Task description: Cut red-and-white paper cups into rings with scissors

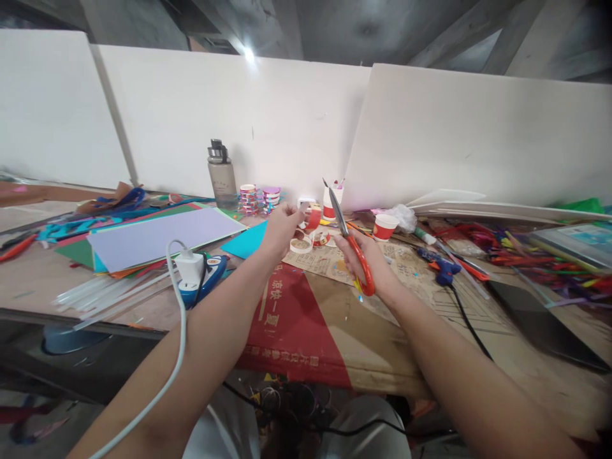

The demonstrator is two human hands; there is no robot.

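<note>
1. At far left, shows loose blue strips [76,224] on the desk [23,287], then a fanned pile of coloured paper with a lavender sheet [167,237] on top.
2. In front of that pile, has clear sticks [102,296] lying loosely together, with a white plug [190,266] and its pale cable just to their right.
3. Farther back, stands a grey bottle [223,182] near the white boards [287,121], beside two cups wound with coloured strips [248,200].
4. With the left hand [283,228], pinches a red-and-white piece [314,219] above the printed cardboard [306,319], fingers clamped on it; just below, keeps a pale ring [301,245] flat on the cardboard.
5. With the right hand [367,260], grips orange-handled scissors [340,217], fingers closed around the handles, blades pointing up and away, near the held piece. Cannot tell exactly how far the blades are parted.
6. Beyond the right hand, shows a red-and-white paper cup [385,227] next to crumpled clear plastic [402,217].
7. At right, has a blue glue gun [442,268], a dark flat panel [545,325] and a tangle of coloured stems [568,277].
</note>
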